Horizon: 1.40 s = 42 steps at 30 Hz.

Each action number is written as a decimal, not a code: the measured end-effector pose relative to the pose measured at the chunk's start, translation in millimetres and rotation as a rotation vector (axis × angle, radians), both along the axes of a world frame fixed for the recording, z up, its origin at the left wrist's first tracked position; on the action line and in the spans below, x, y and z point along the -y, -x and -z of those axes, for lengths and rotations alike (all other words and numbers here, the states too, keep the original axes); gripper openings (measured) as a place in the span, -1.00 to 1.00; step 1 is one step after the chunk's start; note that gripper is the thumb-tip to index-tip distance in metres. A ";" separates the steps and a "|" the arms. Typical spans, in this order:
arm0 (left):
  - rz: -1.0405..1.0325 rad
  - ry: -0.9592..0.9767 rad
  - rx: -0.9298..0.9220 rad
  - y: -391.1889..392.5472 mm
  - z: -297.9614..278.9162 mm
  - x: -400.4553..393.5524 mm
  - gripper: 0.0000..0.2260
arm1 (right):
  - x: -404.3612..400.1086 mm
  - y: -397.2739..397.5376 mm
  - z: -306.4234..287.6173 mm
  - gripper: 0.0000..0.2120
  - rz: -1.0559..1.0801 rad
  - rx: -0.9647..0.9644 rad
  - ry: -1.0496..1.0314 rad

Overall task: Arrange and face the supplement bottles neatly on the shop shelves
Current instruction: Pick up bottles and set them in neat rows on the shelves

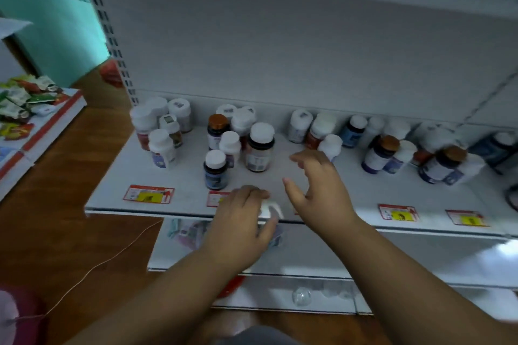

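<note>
Left hand [241,221] is curled around a small white-capped bottle [270,209] at the white metal shelf [185,176] edge; right hand [319,190] hovers with fingers spread, holding nothing.

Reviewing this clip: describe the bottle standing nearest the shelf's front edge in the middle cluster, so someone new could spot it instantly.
Start at the white shelf with red and yellow price tags along its front edge. In the cluster just left of the hands, the front bottle stands alone, closest to the edge. It is dark with a white cap and a bluish label, and looks smaller than the big dark bottle behind it to the right.
</note>
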<state>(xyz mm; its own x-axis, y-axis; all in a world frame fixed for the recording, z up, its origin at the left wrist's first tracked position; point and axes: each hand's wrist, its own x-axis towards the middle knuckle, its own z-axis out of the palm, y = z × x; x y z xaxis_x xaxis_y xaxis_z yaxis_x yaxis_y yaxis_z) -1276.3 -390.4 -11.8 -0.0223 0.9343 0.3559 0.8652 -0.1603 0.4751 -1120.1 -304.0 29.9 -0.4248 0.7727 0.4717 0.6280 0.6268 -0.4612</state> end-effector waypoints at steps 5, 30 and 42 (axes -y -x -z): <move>0.106 0.008 0.031 -115.1 -8.2 -36.1 -0.62 | 1.3 -141.1 -4.4 -0.69 0.190 0.012 0.010; 0.572 -0.018 0.151 -516.9 -61.5 -232.5 -0.64 | -119.8 -537.4 -40.5 -0.83 0.699 -0.104 0.027; 0.341 0.011 0.095 -621.1 -56.1 -285.9 -0.62 | -294.9 -683.5 -27.2 -0.55 0.455 0.472 0.330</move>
<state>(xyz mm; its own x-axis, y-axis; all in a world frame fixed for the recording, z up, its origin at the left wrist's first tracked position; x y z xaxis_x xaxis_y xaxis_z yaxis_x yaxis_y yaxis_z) -655.2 -104.5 44.3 0.2595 0.8973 0.3572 0.7148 -0.4272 0.5538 -436.6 -9.1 57.1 -0.1285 0.9912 0.0300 0.9716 0.1319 -0.1966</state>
